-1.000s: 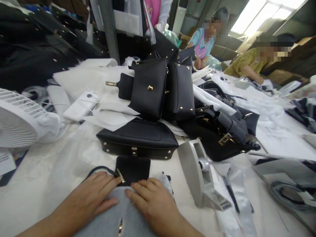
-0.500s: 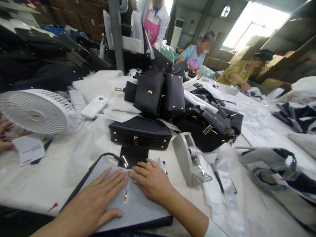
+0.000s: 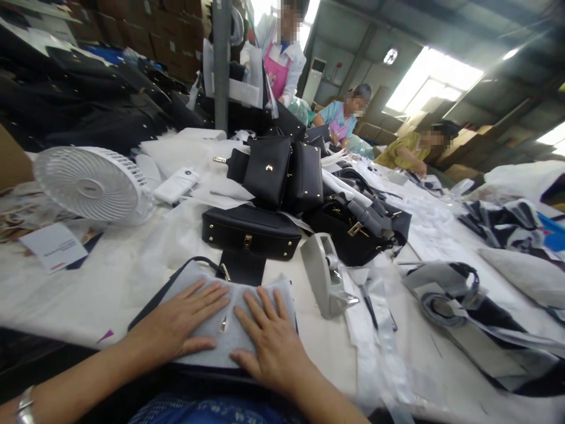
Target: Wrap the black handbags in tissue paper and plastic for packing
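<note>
Both my hands lie flat on a grey padded sheet [image 3: 233, 321] that covers a black bag at the table's near edge. My left hand [image 3: 179, 321] is open, fingers spread on the sheet's left half. My right hand [image 3: 269, 338] is open too, fingers stretched over the right half. A small gold clasp [image 3: 224, 323] pokes through a slit in the sheet between the hands. The bag's black flap [image 3: 242, 268] with a gold fitting sticks out beyond the sheet, and a thin black strap [image 3: 185, 268] curves along its left side.
A black studded handbag [image 3: 251, 232] lies just beyond, with a pile of black bags [image 3: 286, 171] behind it. A grey tape dispenser [image 3: 324, 277] stands to the right, a white fan [image 3: 90, 185] to the left. Three people work at the far end.
The view has lifted and pulled back. My right hand slid from the sheet's far edge toward me and now lies flat; the sheet sits closer to the table's edge.
</note>
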The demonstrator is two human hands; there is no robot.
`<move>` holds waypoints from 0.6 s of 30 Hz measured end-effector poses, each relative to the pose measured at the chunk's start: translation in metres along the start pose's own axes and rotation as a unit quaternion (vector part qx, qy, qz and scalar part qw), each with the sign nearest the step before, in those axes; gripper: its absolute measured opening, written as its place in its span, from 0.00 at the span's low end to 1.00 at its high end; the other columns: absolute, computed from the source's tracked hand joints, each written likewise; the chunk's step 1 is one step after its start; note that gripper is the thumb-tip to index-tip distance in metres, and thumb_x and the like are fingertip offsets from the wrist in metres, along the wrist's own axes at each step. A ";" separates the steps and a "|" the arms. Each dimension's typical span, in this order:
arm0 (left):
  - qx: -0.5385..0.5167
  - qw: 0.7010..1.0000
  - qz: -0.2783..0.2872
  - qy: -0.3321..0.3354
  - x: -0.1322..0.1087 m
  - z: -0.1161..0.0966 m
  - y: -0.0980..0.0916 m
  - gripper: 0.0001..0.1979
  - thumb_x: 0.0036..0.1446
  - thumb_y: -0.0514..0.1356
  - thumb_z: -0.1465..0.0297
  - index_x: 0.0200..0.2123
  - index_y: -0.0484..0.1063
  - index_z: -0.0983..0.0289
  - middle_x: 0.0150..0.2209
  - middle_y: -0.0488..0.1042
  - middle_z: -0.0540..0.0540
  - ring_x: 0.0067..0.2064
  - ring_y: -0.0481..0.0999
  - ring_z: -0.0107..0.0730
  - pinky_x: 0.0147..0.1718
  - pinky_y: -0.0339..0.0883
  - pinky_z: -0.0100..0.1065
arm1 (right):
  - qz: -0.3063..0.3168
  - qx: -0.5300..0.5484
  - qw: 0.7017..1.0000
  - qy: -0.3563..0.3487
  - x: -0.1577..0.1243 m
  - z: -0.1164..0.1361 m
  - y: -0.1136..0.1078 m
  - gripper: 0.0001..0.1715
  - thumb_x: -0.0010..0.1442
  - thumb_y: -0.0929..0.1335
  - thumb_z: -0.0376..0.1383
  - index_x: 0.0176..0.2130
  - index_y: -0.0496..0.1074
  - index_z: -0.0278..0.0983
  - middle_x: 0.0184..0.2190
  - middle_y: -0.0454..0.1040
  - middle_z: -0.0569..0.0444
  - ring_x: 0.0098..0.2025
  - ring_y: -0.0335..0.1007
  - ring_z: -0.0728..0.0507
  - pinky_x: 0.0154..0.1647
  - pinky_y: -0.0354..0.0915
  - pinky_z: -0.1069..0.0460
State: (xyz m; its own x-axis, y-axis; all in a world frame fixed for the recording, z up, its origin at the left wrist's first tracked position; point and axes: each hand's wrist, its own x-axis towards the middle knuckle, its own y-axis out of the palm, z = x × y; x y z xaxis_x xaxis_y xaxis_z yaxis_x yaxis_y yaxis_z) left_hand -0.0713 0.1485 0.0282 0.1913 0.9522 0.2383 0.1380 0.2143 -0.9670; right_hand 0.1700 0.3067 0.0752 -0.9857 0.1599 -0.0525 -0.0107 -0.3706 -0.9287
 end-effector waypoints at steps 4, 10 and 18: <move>0.075 0.996 -0.019 -0.047 -0.003 -0.015 0.009 0.31 0.66 0.55 0.48 0.63 0.70 0.61 0.65 0.69 0.61 0.64 0.71 0.46 0.65 0.58 0.47 | -0.013 -0.004 1.000 0.002 0.000 -0.002 0.006 0.39 0.69 0.65 0.52 0.72 0.55 0.43 0.75 0.46 0.51 0.76 0.36 0.32 0.74 0.35 0.29; 0.104 0.989 -0.096 -0.044 -0.008 -0.021 0.015 0.35 0.66 0.58 0.52 0.71 0.54 0.56 0.68 0.66 0.54 0.64 0.71 0.39 0.62 0.63 0.37 | -0.029 0.006 0.999 -0.012 -0.006 -0.004 0.009 0.40 0.69 0.66 0.52 0.72 0.53 0.46 0.75 0.46 0.54 0.76 0.37 0.32 0.74 0.36 0.28; 0.149 0.979 -0.137 -0.033 -0.007 -0.019 0.027 0.32 0.67 0.58 0.53 0.70 0.54 0.46 0.65 0.70 0.54 0.62 0.74 0.43 0.60 0.65 0.39 | -0.135 0.103 0.978 0.121 0.051 -0.004 -0.034 0.15 0.66 0.70 0.38 0.52 0.79 0.40 0.52 0.81 0.50 0.56 0.75 0.41 0.62 0.65 0.47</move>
State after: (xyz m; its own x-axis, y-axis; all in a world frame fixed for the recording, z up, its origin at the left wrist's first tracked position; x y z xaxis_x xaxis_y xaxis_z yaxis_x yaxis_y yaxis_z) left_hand -0.0504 0.1430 0.0022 0.1222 0.8595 0.4963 -0.1169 0.5090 -0.8528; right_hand 0.1209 0.3313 0.1024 -0.8743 0.4794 0.0765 -0.3236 -0.4579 -0.8280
